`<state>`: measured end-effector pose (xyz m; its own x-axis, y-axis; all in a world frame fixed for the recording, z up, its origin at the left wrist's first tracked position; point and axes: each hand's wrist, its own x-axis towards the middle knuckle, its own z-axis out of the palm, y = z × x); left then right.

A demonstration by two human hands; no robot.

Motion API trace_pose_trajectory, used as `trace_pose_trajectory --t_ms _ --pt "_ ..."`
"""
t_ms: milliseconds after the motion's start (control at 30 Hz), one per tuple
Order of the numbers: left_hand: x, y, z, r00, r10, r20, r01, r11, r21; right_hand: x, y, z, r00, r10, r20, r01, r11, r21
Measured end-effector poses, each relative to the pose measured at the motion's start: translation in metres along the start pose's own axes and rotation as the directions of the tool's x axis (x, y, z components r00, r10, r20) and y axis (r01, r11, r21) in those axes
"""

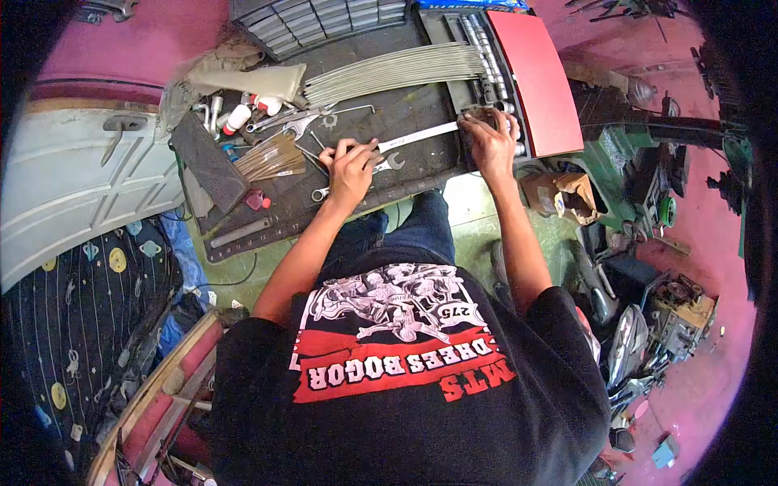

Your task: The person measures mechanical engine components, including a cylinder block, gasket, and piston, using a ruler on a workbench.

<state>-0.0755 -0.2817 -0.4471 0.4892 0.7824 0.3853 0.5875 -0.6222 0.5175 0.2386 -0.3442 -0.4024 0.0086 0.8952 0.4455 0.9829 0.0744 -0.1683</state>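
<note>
Near the center of the frame, a long silver metal bar [420,138] lies slantwise above the bench [411,111], between the two hands. The left hand [349,172] has its fingers bent at the bar's left end, close to an open-ended wrench [395,163]; whether they pinch the bar cannot be told. The right hand [491,144] curls its fingers down at the other end, beside the socket tray [438,31], their grip hidden.
</note>
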Motion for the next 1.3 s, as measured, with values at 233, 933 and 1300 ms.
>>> trace_pose_trajectory --t_ms 233,933,1300 --pt "0.0 -0.001 -0.002 1.0 0.013 -0.001 -0.013 0.999 -0.034 0.004 -0.017 0.01 1.0 -0.005 -0.008 0.005 1.0 0.005" --pt "-0.001 -0.001 0.001 0.999 0.012 -0.034 -0.013 1.0 -0.015 0.002 -0.109 0.055 0.982 -0.179 0.068 0.163 0.967 0.194" --pt "-0.003 -0.005 0.004 1.0 0.009 -0.007 -0.01 0.999 -0.047 -0.004 -0.024 0.012 0.997 0.019 -0.071 -0.021 1.0 -0.021"
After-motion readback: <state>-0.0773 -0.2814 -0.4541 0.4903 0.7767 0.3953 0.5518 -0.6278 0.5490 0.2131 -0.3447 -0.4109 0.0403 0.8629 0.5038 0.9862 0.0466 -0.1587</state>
